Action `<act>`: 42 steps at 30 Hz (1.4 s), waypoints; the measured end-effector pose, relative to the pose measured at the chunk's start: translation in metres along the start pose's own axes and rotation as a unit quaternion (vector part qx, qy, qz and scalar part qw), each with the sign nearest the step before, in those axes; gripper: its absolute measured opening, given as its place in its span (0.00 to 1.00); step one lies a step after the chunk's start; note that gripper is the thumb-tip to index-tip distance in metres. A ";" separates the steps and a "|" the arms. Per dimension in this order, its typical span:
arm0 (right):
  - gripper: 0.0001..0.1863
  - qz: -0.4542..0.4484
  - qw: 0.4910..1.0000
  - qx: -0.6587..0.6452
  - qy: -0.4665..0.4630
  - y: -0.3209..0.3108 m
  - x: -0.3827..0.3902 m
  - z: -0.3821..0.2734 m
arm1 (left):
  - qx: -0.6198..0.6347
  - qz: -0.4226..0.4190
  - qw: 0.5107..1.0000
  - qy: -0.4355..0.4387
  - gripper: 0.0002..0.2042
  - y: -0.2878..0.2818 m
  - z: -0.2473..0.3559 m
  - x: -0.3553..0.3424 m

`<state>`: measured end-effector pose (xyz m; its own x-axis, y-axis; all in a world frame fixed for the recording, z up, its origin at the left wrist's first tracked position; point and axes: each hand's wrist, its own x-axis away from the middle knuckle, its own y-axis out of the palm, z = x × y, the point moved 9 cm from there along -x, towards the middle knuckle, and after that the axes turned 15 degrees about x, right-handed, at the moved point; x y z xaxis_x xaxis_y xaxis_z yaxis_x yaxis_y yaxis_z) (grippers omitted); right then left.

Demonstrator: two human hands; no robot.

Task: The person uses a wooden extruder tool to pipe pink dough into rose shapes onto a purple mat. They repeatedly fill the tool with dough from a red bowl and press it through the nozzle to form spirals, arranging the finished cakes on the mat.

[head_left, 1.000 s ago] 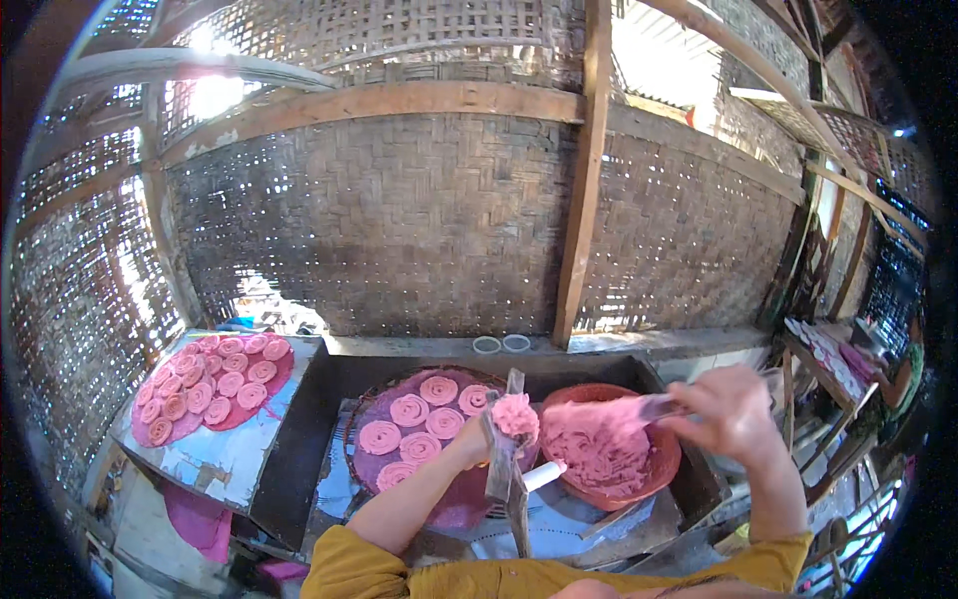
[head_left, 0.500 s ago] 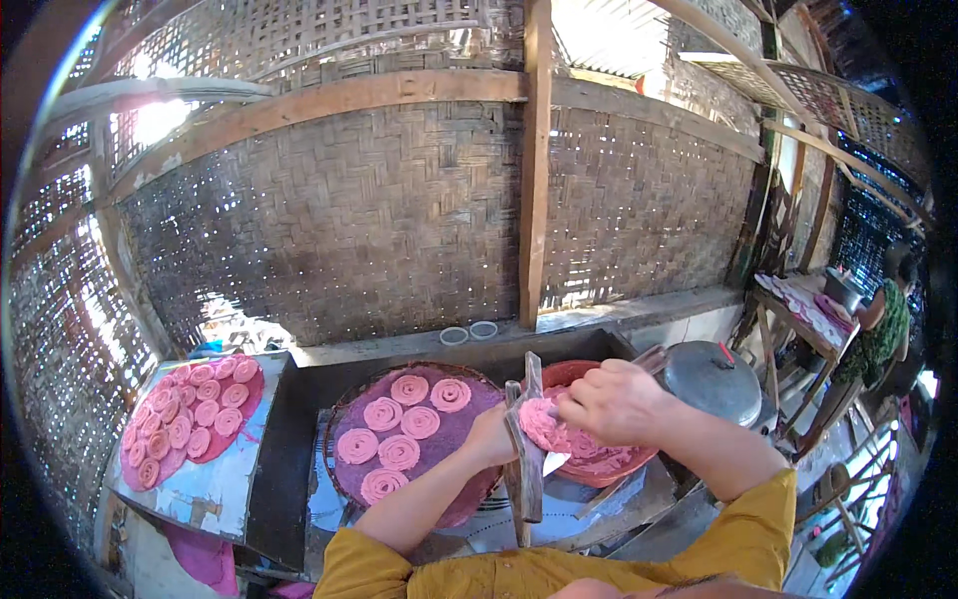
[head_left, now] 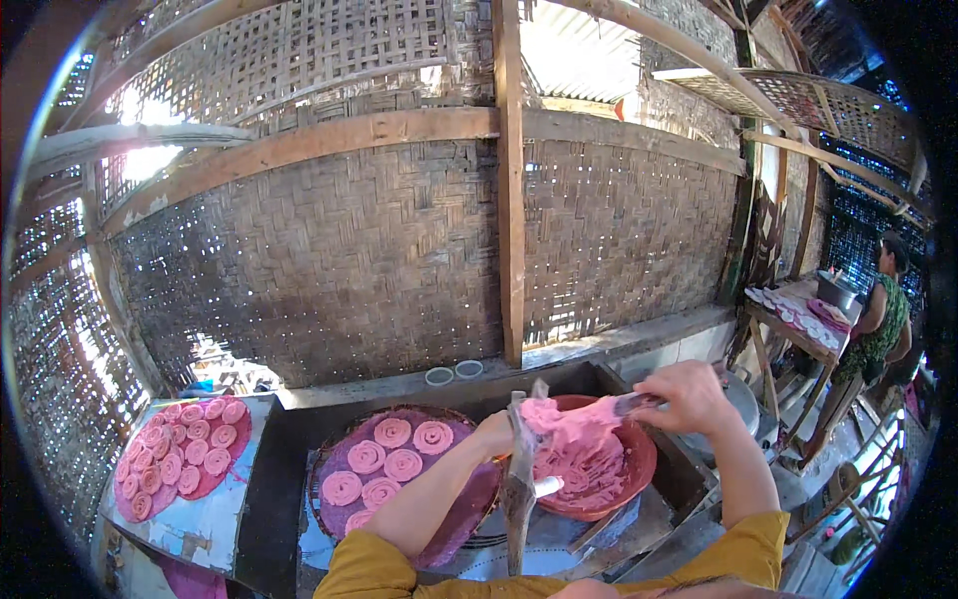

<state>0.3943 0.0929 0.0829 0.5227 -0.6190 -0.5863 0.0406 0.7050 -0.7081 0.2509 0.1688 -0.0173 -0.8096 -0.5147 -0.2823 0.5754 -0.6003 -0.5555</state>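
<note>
My left hand (head_left: 493, 436) is closed round an upright wooden press (head_left: 520, 484), its fingers partly hidden behind the wood. A white nozzle (head_left: 548, 486) sticks out from the press's right side. Over a red bowl (head_left: 642, 477) of soft pink dough (head_left: 579, 469), my right hand (head_left: 689, 396) grips a wooden spatula (head_left: 640, 402). Sticky dough clings to the spatula and hangs toward the bowl, with a lump at the top of the press. Left of the press lies a round woven tray (head_left: 317, 469) lined with purple cloth, carrying several pink dough spirals (head_left: 402, 465).
Further left, a pile of pink spirals (head_left: 180, 444) rests on a pale blue sloping board (head_left: 215, 524). Two small white rings (head_left: 454, 372) sit on the wall ledge. A metal pot lid (head_left: 740, 404) is behind my right hand. A person (head_left: 878, 319) stands by a table (head_left: 798, 324) far right.
My right hand has moved right, away from the press, and the spatula now points left with dough on it. My left hand stays on the press. The whole view has shifted slightly.
</note>
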 end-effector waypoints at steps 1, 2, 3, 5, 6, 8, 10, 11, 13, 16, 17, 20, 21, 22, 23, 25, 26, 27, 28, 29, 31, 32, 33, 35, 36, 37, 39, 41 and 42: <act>0.17 -0.002 0.999 -0.035 0.041 0.004 0.004 0.017 | 0.137 0.003 0.991 0.002 0.10 -0.012 -0.052 0.009; 0.17 -0.014 0.994 -0.060 0.094 0.009 0.015 0.038 | 0.296 -0.001 0.954 -0.035 0.10 -0.008 -0.058 0.005; 0.19 -0.032 0.988 -0.052 0.139 0.026 0.024 0.055 | 0.447 -0.004 0.892 -0.073 0.10 -0.001 -0.060 0.002; 0.19 -0.054 0.989 -0.046 0.132 0.057 0.027 0.051 | 0.608 -0.028 0.783 -0.125 0.10 0.018 -0.059 -0.007; 0.20 -0.065 0.989 -0.045 0.128 0.072 0.028 0.045 | 0.599 -0.044 0.788 -0.135 0.10 0.024 -0.061 -0.011; 0.20 -0.052 0.989 -0.092 0.107 0.094 0.032 0.034 | 0.563 -0.068 0.810 -0.151 0.10 0.032 -0.069 -0.016; 0.21 -0.094 0.975 -0.154 0.130 0.116 0.044 0.033 | 0.527 -0.084 0.829 -0.166 0.10 0.034 -0.081 -0.020; 0.21 -0.115 0.969 -0.173 0.133 0.126 0.048 0.033 | 0.510 -0.086 0.838 -0.173 0.10 0.034 -0.086 -0.020; 0.21 -0.159 0.954 -0.210 0.139 0.144 0.055 0.034 | 0.477 -0.085 0.856 -0.181 0.10 0.032 -0.094 -0.019; 0.21 -0.195 0.945 -0.231 0.128 0.147 0.052 0.041 | 0.412 -0.061 0.893 -0.172 0.11 0.027 -0.106 -0.023; 0.21 -0.199 0.943 -0.242 0.113 0.146 0.049 0.043 | 0.378 -0.045 0.910 -0.163 0.12 0.025 -0.109 -0.024; 0.21 -0.246 0.938 -0.235 0.073 0.137 0.038 0.051 | 0.163 0.058 0.980 -0.102 0.13 0.005 -0.113 -0.023; 0.21 -0.284 0.934 -0.207 0.061 0.132 0.030 0.051 | 0.062 0.093 0.991 -0.078 0.13 -0.002 -0.108 -0.022; 0.22 -0.322 0.928 -0.178 0.051 0.127 0.024 0.050 | -0.069 0.100 0.992 -0.015 0.15 0.000 -0.081 -0.021; 0.23 -0.330 0.931 -0.155 0.035 0.119 0.017 0.048 | -0.100 0.112 0.982 -0.118 0.20 0.003 -0.093 -0.017; 0.24 -0.358 0.923 -0.142 0.010 0.120 0.004 0.040 | -0.157 0.120 0.969 -0.145 0.22 0.012 -0.106 -0.016; 0.25 -0.372 0.919 -0.135 -0.002 0.121 0.000 0.036 | -0.186 0.124 0.962 -0.156 0.23 0.013 -0.107 -0.018; 0.24 -0.372 0.920 -0.123 -0.016 0.125 -0.003 0.030 | -0.196 0.132 0.961 -0.143 0.24 0.015 -0.100 -0.018; 0.24 -0.370 0.922 -0.106 -0.028 0.122 -0.010 0.021 | -0.210 0.138 0.958 -0.137 0.24 0.014 -0.098 -0.016; 0.24 -0.368 0.925 -0.088 -0.038 0.117 -0.015 0.012 | -0.225 0.142 0.955 -0.128 0.24 0.015 -0.097 -0.015; 0.22 -0.314 0.945 -0.056 -0.069 0.110 -0.022 -0.002 | -0.224 0.150 0.953 -0.135 0.23 0.013 -0.096 -0.012; 0.20 -0.261 0.960 -0.041 -0.089 0.108 -0.023 -0.011 | -0.207 0.154 0.955 -0.148 0.23 0.011 -0.096 -0.011; 0.18 -0.207 0.972 -0.026 -0.109 0.103 -0.024 -0.021 | -0.190 0.158 0.955 -0.162 0.23 0.008 -0.096 -0.010; 0.13 -0.080 0.977 0.025 -0.196 0.083 -0.023 -0.047 | -0.101 0.128 0.971 -0.177 0.22 0.013 -0.108 -0.010; 0.11 -0.015 0.970 0.049 -0.238 0.074 -0.019 -0.061 | -0.057 0.114 0.975 -0.184 0.22 0.015 -0.112 -0.008; 0.06 0.158 0.945 0.092 -0.273 0.050 0.000 -0.068 | 0.015 0.093 0.980 -0.176 0.20 0.018 -0.110 -0.010; 0.05 0.208 0.931 0.114 -0.276 0.039 0.008 -0.072 | 0.155 0.095 0.976 -0.118 0.20 0.016 -0.111 -0.007; 0.05 0.220 0.922 0.175 -0.268 0.023 0.017 -0.068 | 0.308 0.101 0.929 -0.176 0.20 0.019 -0.126 0.000; 0.04 0.192 0.938 0.166 -0.235 0.021 0.019 -0.053 | 0.361 0.098 0.906 -0.196 0.20 0.020 -0.132 0.002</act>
<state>0.3599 0.0775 0.0361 0.8680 -0.1311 -0.4790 -0.0057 0.9618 -0.2736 0.2450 0.2369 -0.1325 -0.6616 -0.7476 0.0587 0.7444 -0.6453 0.1716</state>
